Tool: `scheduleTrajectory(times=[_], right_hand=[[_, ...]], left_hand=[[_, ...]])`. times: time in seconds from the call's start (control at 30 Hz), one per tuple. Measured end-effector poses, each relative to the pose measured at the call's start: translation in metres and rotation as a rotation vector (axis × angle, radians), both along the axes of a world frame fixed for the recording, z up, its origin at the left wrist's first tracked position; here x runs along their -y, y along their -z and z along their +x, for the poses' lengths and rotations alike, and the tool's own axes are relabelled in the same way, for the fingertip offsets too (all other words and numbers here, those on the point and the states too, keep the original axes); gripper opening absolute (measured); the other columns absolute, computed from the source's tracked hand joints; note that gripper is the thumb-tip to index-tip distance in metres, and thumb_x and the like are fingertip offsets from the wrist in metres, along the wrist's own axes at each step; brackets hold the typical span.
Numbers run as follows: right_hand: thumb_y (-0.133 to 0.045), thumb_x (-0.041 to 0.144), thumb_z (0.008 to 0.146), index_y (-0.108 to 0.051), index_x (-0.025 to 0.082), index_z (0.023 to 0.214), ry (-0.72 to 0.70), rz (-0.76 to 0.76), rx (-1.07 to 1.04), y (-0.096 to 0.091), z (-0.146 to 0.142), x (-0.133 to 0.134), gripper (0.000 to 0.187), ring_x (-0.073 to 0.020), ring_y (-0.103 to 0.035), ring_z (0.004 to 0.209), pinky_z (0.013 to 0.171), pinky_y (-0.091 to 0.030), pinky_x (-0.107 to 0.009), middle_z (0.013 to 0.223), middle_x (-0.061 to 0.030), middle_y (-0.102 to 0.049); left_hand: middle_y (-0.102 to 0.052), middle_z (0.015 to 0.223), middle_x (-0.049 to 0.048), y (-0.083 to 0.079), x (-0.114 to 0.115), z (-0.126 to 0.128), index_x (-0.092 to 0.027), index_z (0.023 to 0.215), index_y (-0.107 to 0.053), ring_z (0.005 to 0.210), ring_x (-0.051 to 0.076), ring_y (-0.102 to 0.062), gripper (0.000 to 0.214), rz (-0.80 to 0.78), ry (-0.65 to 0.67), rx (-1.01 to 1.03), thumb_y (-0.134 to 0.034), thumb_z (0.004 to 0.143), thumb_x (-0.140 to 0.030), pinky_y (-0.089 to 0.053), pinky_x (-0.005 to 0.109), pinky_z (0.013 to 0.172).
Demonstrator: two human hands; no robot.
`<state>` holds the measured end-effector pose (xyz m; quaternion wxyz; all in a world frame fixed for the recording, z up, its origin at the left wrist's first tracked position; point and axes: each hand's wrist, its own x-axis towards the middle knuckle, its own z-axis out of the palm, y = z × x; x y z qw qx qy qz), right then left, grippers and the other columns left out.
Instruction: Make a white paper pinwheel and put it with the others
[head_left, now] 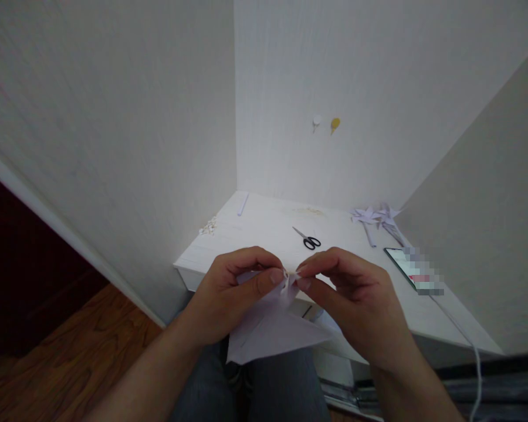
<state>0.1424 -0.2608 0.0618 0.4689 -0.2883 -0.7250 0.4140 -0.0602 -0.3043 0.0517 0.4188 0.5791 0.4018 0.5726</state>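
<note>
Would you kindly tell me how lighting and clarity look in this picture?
Head view: dim, soft light, no strong glare on the white desk; head view: the dark red panel at far left is nearly black; head view: fine folds in the white paper look soft; head view: pixel blocks cover part of the phone.

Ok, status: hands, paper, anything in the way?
Left fingers, right fingers: both pinching folded paper, held over lap. Scissors on desk beyond, out of the way.
</note>
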Motion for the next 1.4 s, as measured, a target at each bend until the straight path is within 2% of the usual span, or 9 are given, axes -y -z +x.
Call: scheduleTrajectory(times=[0.3, 0.43, 0.6, 0.9, 1.13, 1.4], right_hand=[[-0.091, 0.018, 0.079, -0.081, 0.024, 0.081, -0.243, -0.382, -0.226, 0.009, -0.002, -0.010, 0.012, -0.0095, -0.070, 0.069, 0.063, -0.054, -0.017, 0.077, 0.0005, -0.079], [-0.092, 0.018, 0.079, -0.082, 0.023, 0.082, -0.331, -0.470, -0.309, 0.012, -0.003, -0.013, 0.012, -0.0093, -0.073, 0.071, 0.066, -0.056, -0.016, 0.079, -0.0005, -0.081], [-0.095, 0.021, 0.077, -0.083, 0.023, 0.082, -0.402, -0.519, -0.346, 0.014, -0.004, -0.016, 0.013, -0.0092, -0.076, 0.072, 0.067, -0.058, -0.014, 0.080, -0.0009, -0.082], [-0.094, 0.020, 0.077, -0.083, 0.023, 0.082, -0.427, -0.529, -0.369, 0.012, -0.004, -0.016, 0.013, -0.0110, -0.077, 0.073, 0.069, -0.060, -0.017, 0.079, -0.0003, -0.082], [-0.093, 0.019, 0.078, -0.083, 0.023, 0.082, -0.421, -0.512, -0.379, 0.012, -0.004, -0.016, 0.012, -0.0110, -0.076, 0.074, 0.070, -0.059, -0.018, 0.079, 0.0000, -0.082], [-0.094, 0.022, 0.078, -0.082, 0.025, 0.083, -0.341, -0.452, -0.339, 0.014, -0.002, -0.014, 0.013, -0.0145, -0.075, 0.074, 0.069, -0.059, -0.024, 0.081, -0.0014, -0.081]], left_hand=[[-0.071, 0.074, -0.0033, -0.005, 0.002, 0.006, -0.019, 0.081, -0.079, 0.069, 0.008, -0.059, 0.011, -0.085, 0.045, 0.121, -0.078, 0.091, -0.024, -0.045, 0.019, 0.065], [-0.073, 0.081, -0.0048, -0.004, 0.005, 0.008, -0.023, 0.091, -0.078, 0.073, 0.008, -0.062, 0.003, -0.029, 0.016, 0.149, -0.079, 0.091, -0.021, -0.046, 0.019, 0.066], [-0.073, 0.087, -0.0058, -0.007, 0.010, 0.006, -0.025, 0.093, -0.076, 0.077, 0.007, -0.062, 0.013, 0.139, -0.056, -0.014, -0.074, 0.094, -0.012, -0.046, 0.019, 0.068], [-0.071, 0.085, -0.0047, -0.014, 0.012, 0.009, -0.024, 0.095, -0.072, 0.075, 0.009, -0.061, 0.010, 0.106, -0.053, -0.001, -0.070, 0.095, -0.014, -0.047, 0.022, 0.068], [-0.071, 0.082, -0.0056, -0.020, 0.015, 0.009, -0.023, 0.089, -0.073, 0.072, 0.008, -0.060, 0.016, 0.130, -0.080, -0.089, -0.066, 0.094, -0.010, -0.046, 0.021, 0.068], [-0.075, 0.085, -0.0058, -0.021, 0.017, 0.009, -0.025, 0.093, -0.076, 0.078, 0.009, -0.065, 0.017, 0.130, -0.136, -0.175, -0.067, 0.094, -0.011, -0.047, 0.021, 0.070]])
